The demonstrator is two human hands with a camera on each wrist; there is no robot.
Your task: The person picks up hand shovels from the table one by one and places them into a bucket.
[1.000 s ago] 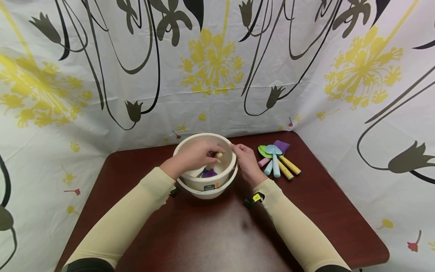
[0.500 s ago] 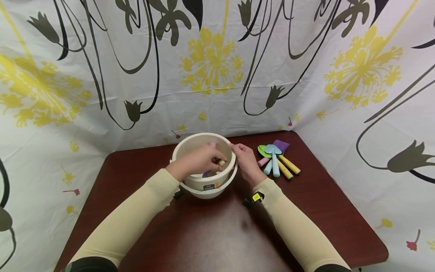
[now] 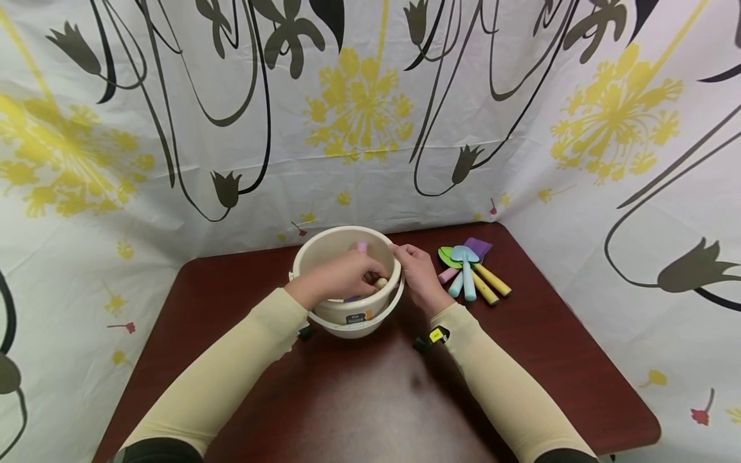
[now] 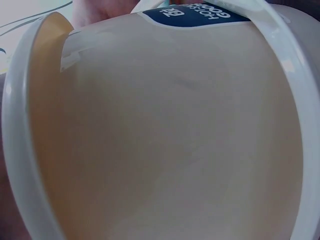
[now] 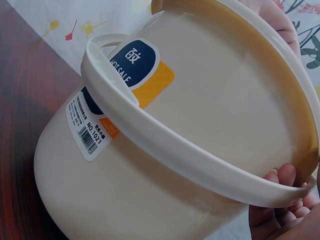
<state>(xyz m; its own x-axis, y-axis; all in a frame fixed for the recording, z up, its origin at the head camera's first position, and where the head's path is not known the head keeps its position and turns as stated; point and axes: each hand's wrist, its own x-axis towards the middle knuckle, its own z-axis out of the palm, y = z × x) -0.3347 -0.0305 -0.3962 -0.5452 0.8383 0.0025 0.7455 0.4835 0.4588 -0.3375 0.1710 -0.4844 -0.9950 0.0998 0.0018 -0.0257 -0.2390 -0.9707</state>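
Observation:
A cream plastic bucket (image 3: 331, 314) stands at the back middle of the table, its carrying handle (image 3: 354, 332) folded down in front. My left hand (image 3: 346, 273) reaches down inside it, fingers curled by a tool's pale rounded handle end (image 3: 381, 283), which they seem to hold. A pink handle (image 3: 361, 247) and a bit of purple also show inside; the rest is hidden by the hand. My right hand (image 3: 418, 275) pinches the bucket's right rim, fingertips (image 5: 286, 175) against the inner side. Mostly the bucket's outer wall (image 4: 175, 130) fills the left wrist view.
Right of the bucket lies a pile of small garden tools: a light-blue trowel (image 3: 466, 257), a green-headed tool (image 3: 447, 257), a purple-headed tool (image 3: 479, 246) and yellow handles (image 3: 493, 280). A patterned curtain (image 3: 370, 186) hangs behind the dark red table (image 3: 370, 399).
My left hand has moved slightly right and lower inside the bucket, taking the pale handle end toward the right inner wall. The pink handle has come into view. My right hand stays on the rim.

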